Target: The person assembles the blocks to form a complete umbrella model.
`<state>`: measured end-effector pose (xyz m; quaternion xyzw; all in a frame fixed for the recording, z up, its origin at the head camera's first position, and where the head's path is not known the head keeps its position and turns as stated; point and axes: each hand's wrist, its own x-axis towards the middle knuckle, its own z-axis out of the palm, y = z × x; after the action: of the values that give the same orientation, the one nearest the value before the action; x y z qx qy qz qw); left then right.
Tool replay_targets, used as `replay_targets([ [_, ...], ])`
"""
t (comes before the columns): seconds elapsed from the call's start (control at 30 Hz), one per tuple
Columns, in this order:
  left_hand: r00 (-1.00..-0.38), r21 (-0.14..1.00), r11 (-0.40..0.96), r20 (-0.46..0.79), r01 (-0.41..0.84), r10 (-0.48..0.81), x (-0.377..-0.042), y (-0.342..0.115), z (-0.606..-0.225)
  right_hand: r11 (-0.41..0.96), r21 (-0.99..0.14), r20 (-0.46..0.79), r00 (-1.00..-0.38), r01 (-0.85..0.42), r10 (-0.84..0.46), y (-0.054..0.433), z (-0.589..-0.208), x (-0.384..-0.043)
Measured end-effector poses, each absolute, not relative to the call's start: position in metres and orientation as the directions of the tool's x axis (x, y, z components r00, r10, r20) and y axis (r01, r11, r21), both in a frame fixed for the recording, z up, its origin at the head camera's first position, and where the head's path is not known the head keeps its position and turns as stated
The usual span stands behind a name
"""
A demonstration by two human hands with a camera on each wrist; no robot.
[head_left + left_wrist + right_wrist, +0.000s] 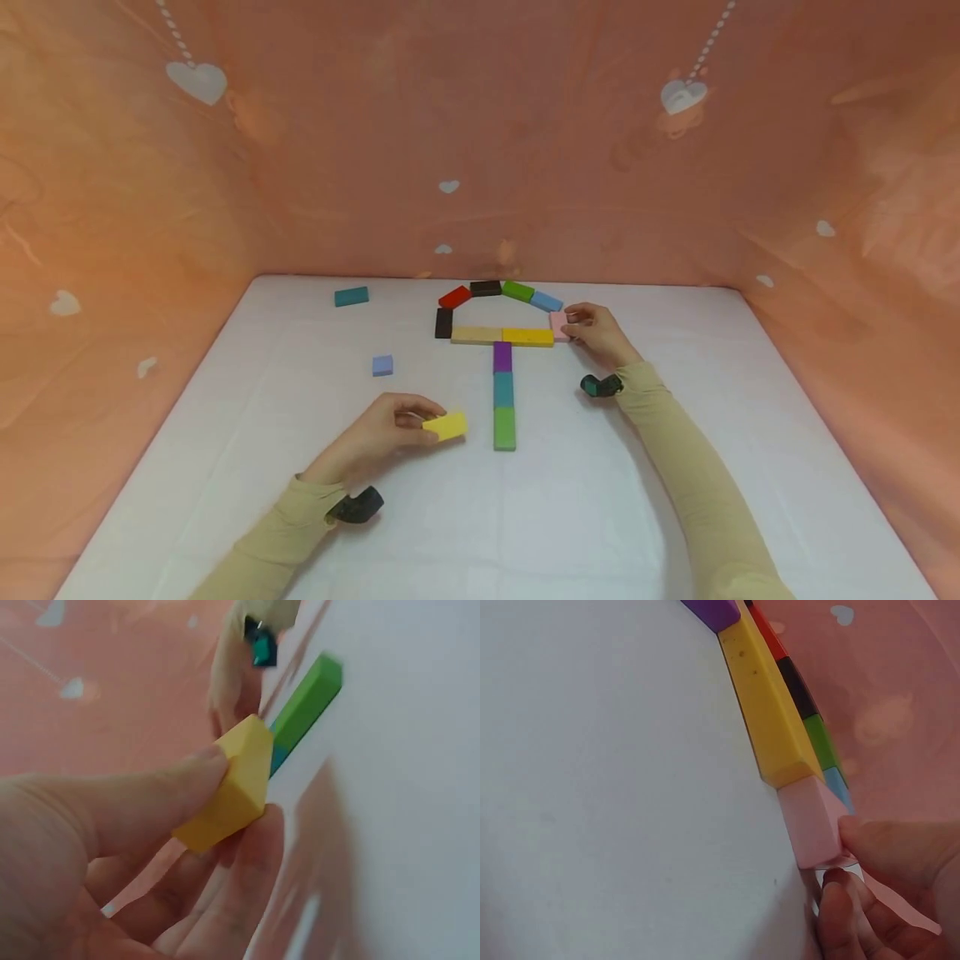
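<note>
My left hand (390,423) pinches a yellow block (447,426) between thumb and fingers, left of a green block (505,427). In the left wrist view the yellow block (238,776) is tilted in the grip. At the right end of an arch of blocks, my right hand (600,332) holds a pink block (558,326) at its outer end. The right wrist view shows the pink block (810,821) lying against the end of a long yellow block (769,712), thumb on its side. A tan block (477,335) continues the row leftward.
The arch runs through black (444,323), red (454,297), black, green (518,290) and light blue (547,301) blocks. Purple (502,357), teal (503,389) and green blocks form a stem below. Loose at left lie a teal block (351,297) and a small lavender block (382,366).
</note>
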<state>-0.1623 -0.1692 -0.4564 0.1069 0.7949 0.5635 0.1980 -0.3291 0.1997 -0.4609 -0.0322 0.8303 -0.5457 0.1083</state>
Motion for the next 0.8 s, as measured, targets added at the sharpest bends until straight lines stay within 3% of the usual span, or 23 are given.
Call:
replay_targets([
  [0.33, -0.824, 0.936, 0.342, -0.255, -0.080, 0.506, -0.143, -0.145, -0.467, 0.388, -0.918, -0.156, -0.972, 0.079, -0.173, 0.198, -0.460, -0.327],
  [0.57, -0.833, 0.928, 0.371, -0.239, -0.043, 0.499, -0.136, -0.133, -0.470, 0.415, -0.909, -0.116, -0.976, 0.031, -0.182, 0.197, -0.459, -0.328],
  [0.8, -0.858, 0.907, 0.415, -0.154, 0.075, 0.491, -0.130, -0.119, -0.474, 0.414, -0.909, -0.125, -0.976, 0.042, -0.176, 0.197, -0.459, -0.327],
])
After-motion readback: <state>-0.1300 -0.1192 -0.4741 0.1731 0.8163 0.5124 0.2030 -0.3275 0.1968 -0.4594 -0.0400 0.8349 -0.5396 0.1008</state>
